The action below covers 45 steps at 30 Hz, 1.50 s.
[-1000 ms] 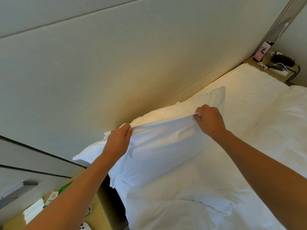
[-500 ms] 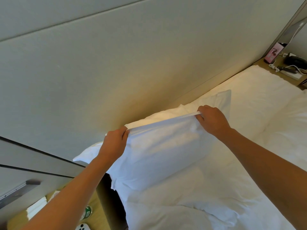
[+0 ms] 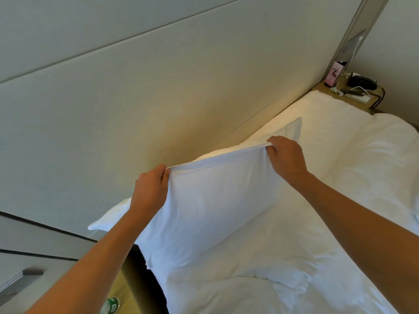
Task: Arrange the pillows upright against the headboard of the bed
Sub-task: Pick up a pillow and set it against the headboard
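Observation:
A white pillow [image 3: 210, 207] stands tilted on the bed, its top edge stretched between my hands. My left hand [image 3: 150, 189] pinches the left end of that top edge. My right hand [image 3: 286, 156] pinches the right end. Behind it a second white pillow [image 3: 292, 128] leans near the pale padded headboard [image 3: 136, 105]; only its far corner and left tip show. The white bed sheet [image 3: 283, 257] lies rumpled under the front pillow.
A white duvet [image 3: 381, 159] is bunched at the right. The far nightstand [image 3: 353, 94] holds a black phone, cables and a pink card. Down at the left, a near nightstand carries a green bottle [image 3: 111, 304]. A grey wall fitting [image 3: 20, 279] juts out low left.
Both hands have lifted the pillow's top edge a little higher and drawn it tauter. The view has shifted slightly; the grip is unchanged.

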Each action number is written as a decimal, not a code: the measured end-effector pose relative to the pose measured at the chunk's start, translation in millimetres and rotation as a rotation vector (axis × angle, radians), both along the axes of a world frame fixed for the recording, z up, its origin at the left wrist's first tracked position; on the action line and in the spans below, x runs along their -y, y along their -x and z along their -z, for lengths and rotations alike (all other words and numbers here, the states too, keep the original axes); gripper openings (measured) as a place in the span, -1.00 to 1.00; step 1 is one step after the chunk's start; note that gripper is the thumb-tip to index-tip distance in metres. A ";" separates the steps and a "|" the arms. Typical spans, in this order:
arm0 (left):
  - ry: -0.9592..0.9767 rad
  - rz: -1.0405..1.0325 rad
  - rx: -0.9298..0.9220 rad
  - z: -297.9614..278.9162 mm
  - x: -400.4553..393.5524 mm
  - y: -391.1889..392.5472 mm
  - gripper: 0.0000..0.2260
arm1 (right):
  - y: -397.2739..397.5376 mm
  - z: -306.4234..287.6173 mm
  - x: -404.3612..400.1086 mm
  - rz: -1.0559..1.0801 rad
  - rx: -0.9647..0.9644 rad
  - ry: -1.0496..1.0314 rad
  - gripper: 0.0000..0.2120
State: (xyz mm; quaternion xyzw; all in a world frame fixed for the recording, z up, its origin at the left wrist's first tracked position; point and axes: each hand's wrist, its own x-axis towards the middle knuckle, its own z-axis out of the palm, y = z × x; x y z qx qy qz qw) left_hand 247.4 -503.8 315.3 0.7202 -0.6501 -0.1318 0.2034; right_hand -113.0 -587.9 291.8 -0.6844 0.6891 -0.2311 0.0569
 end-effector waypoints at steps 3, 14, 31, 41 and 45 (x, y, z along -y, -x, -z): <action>0.044 0.034 -0.021 -12.2 3.9 14.3 -0.68 | 17.6 -18.6 -0.2 0.030 0.029 0.065 -0.71; -0.117 0.157 -0.072 35.4 15.2 50.7 -0.65 | 62.6 14.4 -7.2 0.059 0.112 -0.158 -0.74; -0.076 0.051 -0.168 40.7 121.4 0.9 -0.58 | -4.1 9.9 128.9 0.080 0.131 -0.122 -0.72; -0.121 -0.030 -0.201 54.6 156.0 -24.5 -0.60 | -49.2 31.6 172.8 0.147 0.211 -0.102 -0.72; -0.056 -0.024 -0.185 39.9 175.1 -31.6 -0.61 | -60.2 17.4 196.9 0.148 0.232 -0.046 -0.69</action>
